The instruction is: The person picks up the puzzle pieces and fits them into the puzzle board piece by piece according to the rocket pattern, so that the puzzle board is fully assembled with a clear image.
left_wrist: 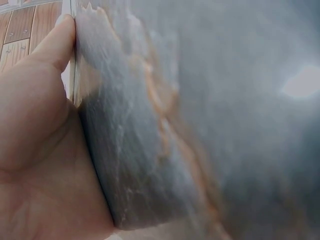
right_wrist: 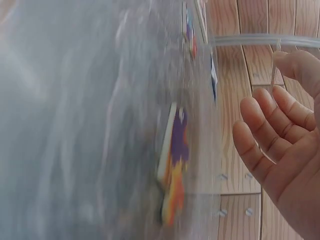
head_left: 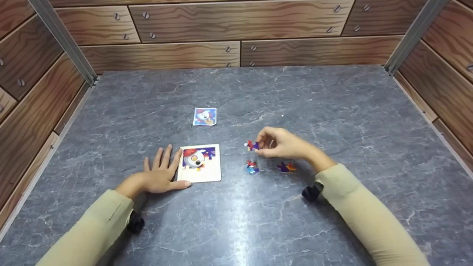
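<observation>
My left hand (head_left: 159, 175) lies spread on the left side of a square puzzle board (head_left: 210, 173), thumb and forefinger at its edge. A partly assembled picture of a white character in a red hat fills the board's upper part; pale wood shows below. Between thumb and fingertips, my right hand (head_left: 281, 143) pinches a red and purple puzzle piece (head_left: 252, 146) above the table, right of the board. In the right wrist view that piece (right_wrist: 274, 75) appears edge-on. Near this hand lie a red and blue piece (head_left: 252, 168) and a purple and orange piece (head_left: 286, 167).
A small picture card (head_left: 205, 116) of a similar character lies behind the board. The grey marbled table (head_left: 236, 229) is bordered by wood-patterned panels (head_left: 236, 22) at the back and sides. Black wrist straps (head_left: 313, 191) sit at both sleeve cuffs.
</observation>
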Available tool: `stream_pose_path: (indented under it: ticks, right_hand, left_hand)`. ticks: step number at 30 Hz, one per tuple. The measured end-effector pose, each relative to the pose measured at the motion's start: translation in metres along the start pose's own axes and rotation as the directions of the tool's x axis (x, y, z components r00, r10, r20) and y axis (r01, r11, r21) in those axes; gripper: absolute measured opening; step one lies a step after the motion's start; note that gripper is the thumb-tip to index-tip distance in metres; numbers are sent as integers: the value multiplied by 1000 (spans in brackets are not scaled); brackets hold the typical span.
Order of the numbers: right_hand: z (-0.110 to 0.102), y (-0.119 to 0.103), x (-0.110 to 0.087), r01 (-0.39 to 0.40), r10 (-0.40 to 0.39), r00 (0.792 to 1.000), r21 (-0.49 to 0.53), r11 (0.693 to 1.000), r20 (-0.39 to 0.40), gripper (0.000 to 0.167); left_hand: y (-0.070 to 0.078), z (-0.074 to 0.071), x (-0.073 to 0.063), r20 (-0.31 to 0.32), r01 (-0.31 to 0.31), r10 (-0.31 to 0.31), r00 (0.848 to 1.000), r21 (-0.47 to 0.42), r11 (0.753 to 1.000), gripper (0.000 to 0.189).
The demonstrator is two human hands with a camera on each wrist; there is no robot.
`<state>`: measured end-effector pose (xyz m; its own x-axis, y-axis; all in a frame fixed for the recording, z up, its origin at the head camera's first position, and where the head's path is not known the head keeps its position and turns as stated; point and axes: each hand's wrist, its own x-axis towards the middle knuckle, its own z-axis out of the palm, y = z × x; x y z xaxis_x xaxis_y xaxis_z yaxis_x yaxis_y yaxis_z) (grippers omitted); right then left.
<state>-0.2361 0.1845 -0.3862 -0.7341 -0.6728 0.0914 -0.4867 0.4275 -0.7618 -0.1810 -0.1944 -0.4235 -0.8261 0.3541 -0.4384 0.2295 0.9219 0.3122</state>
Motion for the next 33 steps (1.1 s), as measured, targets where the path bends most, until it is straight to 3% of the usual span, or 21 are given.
stream_pose_path:
  ticks: [14, 24, 33]
  right_hand:
    - [31, -18, 29, 55, -56, 996, 15, 998, 76, 26]
    - [50, -28, 48, 44, -41, 992, -22, 999, 122, 26]
    - [61, -33, 62, -9, 25, 989, -103, 995, 147, 24]
  left_hand:
    - [1, -1, 0, 4, 9, -9, 1000, 2, 1000, 112]
    - [-1, 1, 1, 1, 8, -8, 1000, -4, 1000, 113]
    - [1, 1, 2, -1, 15, -15, 1000, 17, 1000, 113]
